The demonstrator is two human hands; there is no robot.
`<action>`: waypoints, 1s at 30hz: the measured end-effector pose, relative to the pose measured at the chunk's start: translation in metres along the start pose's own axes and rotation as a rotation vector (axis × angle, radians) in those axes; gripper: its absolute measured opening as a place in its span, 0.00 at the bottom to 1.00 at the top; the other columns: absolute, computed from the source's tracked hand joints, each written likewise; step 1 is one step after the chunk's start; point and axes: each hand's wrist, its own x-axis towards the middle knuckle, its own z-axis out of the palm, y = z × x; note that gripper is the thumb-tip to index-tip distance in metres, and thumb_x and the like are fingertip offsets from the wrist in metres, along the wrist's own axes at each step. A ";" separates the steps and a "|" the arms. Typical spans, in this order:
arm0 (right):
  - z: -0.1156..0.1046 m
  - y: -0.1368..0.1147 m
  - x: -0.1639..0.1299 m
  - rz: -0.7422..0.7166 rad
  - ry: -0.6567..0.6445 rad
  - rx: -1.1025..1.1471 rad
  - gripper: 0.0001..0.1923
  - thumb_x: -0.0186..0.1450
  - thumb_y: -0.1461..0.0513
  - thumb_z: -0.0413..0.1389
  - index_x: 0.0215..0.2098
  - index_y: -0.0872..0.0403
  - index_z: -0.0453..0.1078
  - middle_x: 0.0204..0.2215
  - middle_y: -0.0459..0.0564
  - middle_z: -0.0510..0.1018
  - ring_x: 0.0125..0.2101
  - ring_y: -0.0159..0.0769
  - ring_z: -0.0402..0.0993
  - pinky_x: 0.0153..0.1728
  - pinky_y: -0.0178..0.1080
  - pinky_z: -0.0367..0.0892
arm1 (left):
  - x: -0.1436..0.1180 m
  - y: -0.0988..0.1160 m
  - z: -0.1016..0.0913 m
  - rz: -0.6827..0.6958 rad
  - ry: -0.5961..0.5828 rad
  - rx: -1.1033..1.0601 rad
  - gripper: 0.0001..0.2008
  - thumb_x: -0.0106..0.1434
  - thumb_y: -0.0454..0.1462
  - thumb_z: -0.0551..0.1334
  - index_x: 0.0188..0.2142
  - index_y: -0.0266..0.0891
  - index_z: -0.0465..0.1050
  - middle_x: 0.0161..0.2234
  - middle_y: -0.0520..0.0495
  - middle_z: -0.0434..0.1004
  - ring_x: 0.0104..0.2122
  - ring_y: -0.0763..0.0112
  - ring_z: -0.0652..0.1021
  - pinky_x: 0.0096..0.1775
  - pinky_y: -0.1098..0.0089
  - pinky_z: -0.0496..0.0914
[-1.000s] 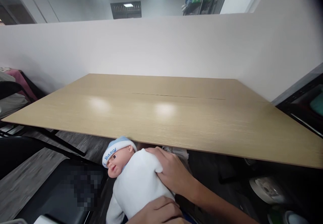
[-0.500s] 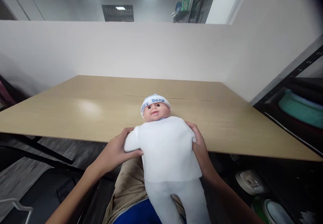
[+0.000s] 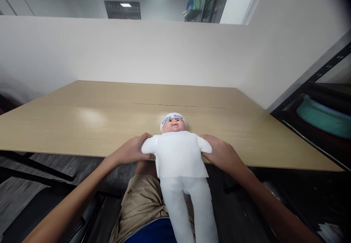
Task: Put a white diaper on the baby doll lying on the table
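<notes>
A baby doll [image 3: 181, 159] in a white top and white trousers lies face up, its head and shoulders at the near edge of the table and its legs hanging down over my lap. It wears a white cap [image 3: 172, 116] with blue lettering that reads "Happy Baby". My left hand [image 3: 134, 148] is closed around the doll's arm on the left of the view. On the other side, my right hand [image 3: 221, 152] grips the opposite arm, its thumb below the sleeve. Both doll arms stretch out sideways.
The wooden table [image 3: 115, 122] reaches back to a white wall [image 3: 153, 53] with a window opening above. At right stands a dark metal shelf [image 3: 309, 78] holding a teal item [image 3: 323, 116]. A black chair [image 3: 30, 210] is at lower left.
The doll has moved forward and slightly right, farther onto the table edge. My hands have moved forward with it, and its arms are now spread wider to the sides.
</notes>
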 end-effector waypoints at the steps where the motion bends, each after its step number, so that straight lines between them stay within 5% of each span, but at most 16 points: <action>1: 0.003 0.005 -0.002 -0.005 -0.003 0.008 0.10 0.72 0.58 0.57 0.49 0.46 0.75 0.47 0.51 0.86 0.44 0.47 0.82 0.37 0.40 0.68 | -0.002 -0.002 0.002 -0.001 0.004 0.012 0.31 0.61 0.50 0.72 0.60 0.47 0.69 0.53 0.44 0.84 0.48 0.50 0.83 0.44 0.61 0.73; 8: 0.026 0.039 -0.024 0.035 0.054 0.088 0.17 0.74 0.47 0.55 0.53 0.45 0.73 0.49 0.51 0.84 0.46 0.51 0.82 0.40 0.45 0.73 | -0.028 -0.021 0.010 -0.015 0.075 0.168 0.27 0.65 0.46 0.68 0.61 0.49 0.67 0.51 0.44 0.84 0.46 0.50 0.84 0.43 0.60 0.72; 14: 0.045 0.058 -0.020 0.056 0.076 0.130 0.19 0.73 0.44 0.57 0.52 0.45 0.73 0.47 0.51 0.84 0.45 0.51 0.82 0.40 0.46 0.73 | -0.028 -0.047 0.013 -0.036 0.196 0.227 0.25 0.68 0.57 0.66 0.57 0.48 0.72 0.51 0.43 0.84 0.49 0.49 0.82 0.47 0.58 0.73; 21: 0.061 0.074 0.035 0.062 0.091 0.113 0.19 0.71 0.42 0.58 0.46 0.47 0.73 0.40 0.51 0.85 0.39 0.49 0.82 0.35 0.43 0.70 | 0.027 -0.083 0.000 -0.043 0.333 0.206 0.26 0.67 0.62 0.65 0.49 0.46 0.76 0.46 0.44 0.84 0.44 0.51 0.82 0.44 0.59 0.73; 30: 0.077 0.103 0.133 0.036 0.181 0.080 0.18 0.70 0.44 0.58 0.44 0.48 0.74 0.38 0.52 0.86 0.36 0.48 0.82 0.34 0.42 0.69 | 0.124 -0.135 -0.039 -0.008 0.290 0.223 0.29 0.64 0.66 0.64 0.44 0.45 0.74 0.41 0.45 0.83 0.41 0.54 0.81 0.43 0.60 0.72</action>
